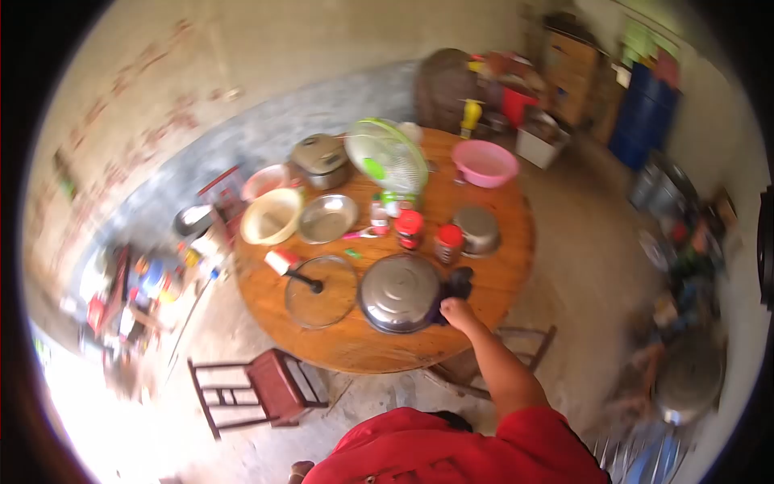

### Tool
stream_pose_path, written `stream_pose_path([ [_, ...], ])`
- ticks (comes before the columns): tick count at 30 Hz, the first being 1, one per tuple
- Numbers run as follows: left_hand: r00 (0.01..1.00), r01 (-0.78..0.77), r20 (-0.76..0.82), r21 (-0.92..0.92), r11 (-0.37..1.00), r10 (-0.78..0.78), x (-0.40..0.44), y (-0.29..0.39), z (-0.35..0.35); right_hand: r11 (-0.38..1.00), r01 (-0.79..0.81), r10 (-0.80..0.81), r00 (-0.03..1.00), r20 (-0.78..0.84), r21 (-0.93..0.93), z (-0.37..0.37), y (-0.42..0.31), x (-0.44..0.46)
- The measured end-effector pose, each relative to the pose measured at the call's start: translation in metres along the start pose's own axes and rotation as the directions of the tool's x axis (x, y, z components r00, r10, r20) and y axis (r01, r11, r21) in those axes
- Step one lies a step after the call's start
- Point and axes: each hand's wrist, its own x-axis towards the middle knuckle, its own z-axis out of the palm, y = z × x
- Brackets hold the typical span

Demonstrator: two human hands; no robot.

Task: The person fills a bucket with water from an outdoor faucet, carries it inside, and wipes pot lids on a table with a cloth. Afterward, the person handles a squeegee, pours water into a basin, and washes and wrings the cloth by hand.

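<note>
Filling the middle, the round bench (387, 356) carries the pot (399, 292) toward its near edge, shiny dome uppermost. Just beside it, on the left-edge side, lies the glass lid (305, 310); two red-topped jars (409, 231) stand toward the far edge. The right hand (457, 313) looks closed, apparently gripping the pot's dark handle (441, 315) from the right-edge side; the left hand cannot be made out. A low, firm, level grip should steady the pot, clear of lid and jars.
</note>
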Motion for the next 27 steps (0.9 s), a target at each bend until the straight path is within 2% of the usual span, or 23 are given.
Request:
stream_pose_path([
  [1,0.998,-0.005,0.070,0.130,0.992,-0.004,-0.017,0.010,0.017,0.857,-0.336,0.259,0.936,0.238,0.389,0.016,0.000,-0.019],
  [2,0.989,-0.014,0.144,0.246,0.969,-0.023,-0.034,0.022,0.035,0.850,-0.365,0.196,0.889,0.414,0.381,0.034,0.007,-0.039],
  [3,0.974,-0.042,0.224,0.348,0.937,-0.039,-0.049,0.065,0.013,0.922,-0.238,0.028,0.827,0.561,0.305,0.045,0.017,-0.066],
  [4,0.919,-0.084,0.384,0.415,0.906,-0.091,-0.029,0.067,0.045,0.949,-0.294,0.184,0.807,0.561,0.113,0.038,-0.003,-0.101],
  [5,0.947,0.157,0.215,0.338,0.928,-0.239,-0.034,0.082,0.063,0.984,-0.100,-0.017,0.774,0.634,0.149,0.032,-0.002,-0.133],
  [6,0.901,0.147,0.359,0.275,0.950,-0.243,-0.025,0.098,0.070,0.988,-0.141,0.040,0.645,0.763,0.068,0.031,0.009,-0.166],
  [7,0.918,0.187,0.339,0.096,0.978,-0.208,-0.032,0.128,0.062,0.993,-0.093,-0.017,0.532,0.847,0.078,0.020,0.012,-0.189],
  [8,0.976,0.196,0.092,0.000,0.981,-0.195,-0.051,0.162,0.061,0.995,-0.098,0.017,0.478,0.878,0.034,0.008,0.010,-0.213],
  [9,0.956,0.288,-0.037,-0.058,0.956,-0.290,-0.067,0.208,0.042,0.994,-0.105,0.061,0.429,0.901,-0.017,-0.005,0.009,-0.226],
  [10,0.931,0.282,-0.137,-0.324,0.903,-0.339,-0.066,0.226,0.052,0.999,-0.048,0.010,0.359,0.933,0.007,-0.016,0.009,-0.232],
  [11,0.890,0.310,-0.122,-0.544,0.780,-0.439,-0.097,0.271,0.023,0.999,-0.034,0.047,0.296,0.954,-0.038,-0.025,0.006,-0.241],
  [12,0.903,0.277,-0.143,-0.530,0.801,-0.406,-0.111,0.293,0.016,0.995,-0.027,0.096,0.250,0.964,-0.093,-0.030,0.005,-0.252],
  [13,0.916,0.236,-0.169,-0.509,0.828,-0.365,-0.122,0.306,0.019,0.997,-0.003,0.078,0.216,0.973,-0.079,-0.033,0.007,-0.259],
  [17,0.906,0.318,-0.083,-0.512,0.798,-0.414,-0.129,0.304,0.068,0.992,0.050,0.112,0.132,0.985,-0.120,-0.030,0.025,-0.260],
  [19,0.842,0.423,0.005,-0.626,0.655,-0.539,-0.140,0.288,0.102,1.000,0.011,-0.001,0.277,0.961,-0.002,-0.019,0.027,-0.251],
  [20,0.820,0.470,0.022,-0.596,0.651,-0.572,-0.143,0.278,0.115,0.999,0.044,-0.020,0.270,0.963,0.008,-0.014,0.026,-0.245],
  [21,0.811,0.466,0.014,-0.620,0.631,-0.585,-0.147,0.265,0.135,1.000,0.023,-0.027,0.331,0.943,0.021,-0.007,0.023,-0.238],
  [22,0.839,0.457,-0.010,-0.530,0.714,-0.545,-0.151,0.250,0.157,0.999,0.004,-0.038,0.391,0.920,0.039,0.001,0.017,-0.230],
  [23,0.864,0.443,-0.029,-0.431,0.786,-0.503,-0.160,0.239,0.164,0.998,0.036,-0.065,0.387,0.920,0.055,0.009,0.015,-0.222],
  [25,0.841,0.519,0.150,-0.496,0.696,-0.520,-0.183,0.220,0.173,0.992,0.122,-0.010,0.352,0.936,-0.035,0.029,0.002,-0.215],
  [27,0.927,0.368,0.237,-0.438,0.820,-0.290,-0.189,0.184,0.208,0.968,0.192,0.116,0.228,0.967,-0.161,0.019,-0.072,-0.202],
])
